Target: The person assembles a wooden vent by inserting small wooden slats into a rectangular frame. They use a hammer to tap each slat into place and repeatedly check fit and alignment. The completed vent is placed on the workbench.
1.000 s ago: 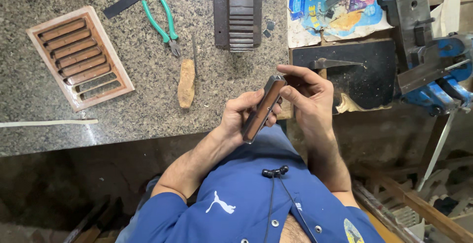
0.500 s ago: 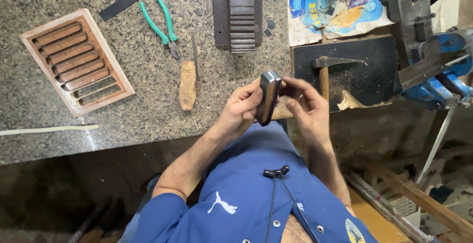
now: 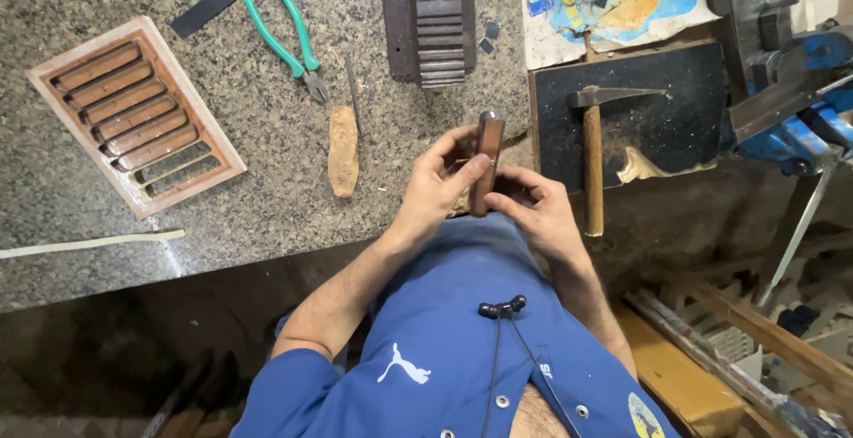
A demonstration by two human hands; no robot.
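Note:
A narrow brown slat with a metal edge [image 3: 488, 149] stands nearly upright over the edge of the granite bench [image 3: 222, 171]. My left hand [image 3: 437, 185] wraps its middle, thumb along the side. At the slat's lower end my right hand [image 3: 531, 211] has its fingers curled around it. Both hands hold the slat just in front of my blue shirt.
A wooden louvred vent frame [image 3: 133, 114] lies at the left. Green-handled pliers [image 3: 289, 38], an awl with a wooden handle [image 3: 344, 149] and a dark louvred piece [image 3: 434, 16] lie on the bench. A hammer [image 3: 593, 149] rests on a dark plate [image 3: 657, 127]; a blue vise [image 3: 791, 74] stands at the right.
The slat has turned from a slant to nearly upright and moved slightly left. My right hand slid from its upper end down to its lower end.

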